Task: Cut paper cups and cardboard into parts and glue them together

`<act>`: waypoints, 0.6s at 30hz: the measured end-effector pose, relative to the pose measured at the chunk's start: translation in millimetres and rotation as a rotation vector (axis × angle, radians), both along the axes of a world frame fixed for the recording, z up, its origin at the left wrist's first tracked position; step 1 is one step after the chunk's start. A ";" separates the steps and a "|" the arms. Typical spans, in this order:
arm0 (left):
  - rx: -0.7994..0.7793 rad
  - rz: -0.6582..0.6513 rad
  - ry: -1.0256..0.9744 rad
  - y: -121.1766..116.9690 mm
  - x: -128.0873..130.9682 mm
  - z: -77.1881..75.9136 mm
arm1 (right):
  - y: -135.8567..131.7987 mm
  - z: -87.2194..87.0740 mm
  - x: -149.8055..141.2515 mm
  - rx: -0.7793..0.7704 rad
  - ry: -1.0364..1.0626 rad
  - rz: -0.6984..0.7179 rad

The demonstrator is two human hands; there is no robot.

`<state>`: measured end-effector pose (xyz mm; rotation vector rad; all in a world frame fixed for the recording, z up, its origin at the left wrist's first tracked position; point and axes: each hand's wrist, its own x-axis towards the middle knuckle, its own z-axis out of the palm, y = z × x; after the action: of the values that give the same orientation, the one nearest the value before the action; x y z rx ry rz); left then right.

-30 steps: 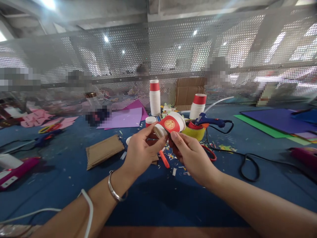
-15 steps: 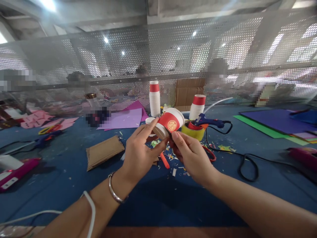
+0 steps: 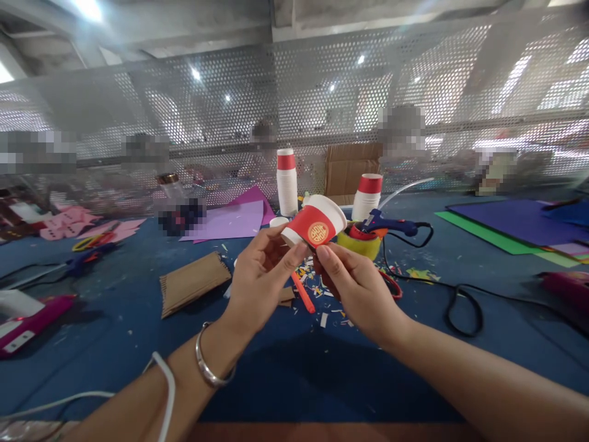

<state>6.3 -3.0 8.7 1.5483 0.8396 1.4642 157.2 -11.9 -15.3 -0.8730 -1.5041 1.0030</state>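
Paper cup [image 3: 299, 226] rotated: base no longer faces the wearer.
Left hand [image 3: 260, 276] grasps the base end; right hand [image 3: 361, 288] pinches the side near the round emblem [image 3: 317, 232]. Cup is tilted above the tabletop [image 3: 322, 380], apparently being reoriented.

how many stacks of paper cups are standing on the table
2: a taller stack beyond the held cup, and a shorter stack to its right, behind the blue glue gun. Others may be hidden.

A ceiling light [image 3: 89, 8] glares at upper left — the table [image 3: 299, 383] looks dimmer, background patches pixelated.
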 end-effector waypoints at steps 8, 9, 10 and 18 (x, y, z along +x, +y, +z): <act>0.194 0.020 0.098 -5.2 -1.1 1.9 | -3.1 -0.5 -0.5 0.028 0.031 0.022; 0.189 0.022 0.101 -5.3 -0.9 0.8 | -3.4 -0.2 -0.5 0.032 0.036 0.024; 0.184 0.022 0.101 -5.4 -0.5 -0.4 | -3.7 0.1 -0.5 0.037 0.041 0.025; 0.178 -0.011 0.093 -6.2 0.0 -4.2 | -6.6 2.4 2.1 0.080 -0.024 -0.022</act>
<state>6.3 -9.2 4.4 1.7618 0.7698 1.5024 159.3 -18.5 -13.0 -0.8459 -1.5411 0.9128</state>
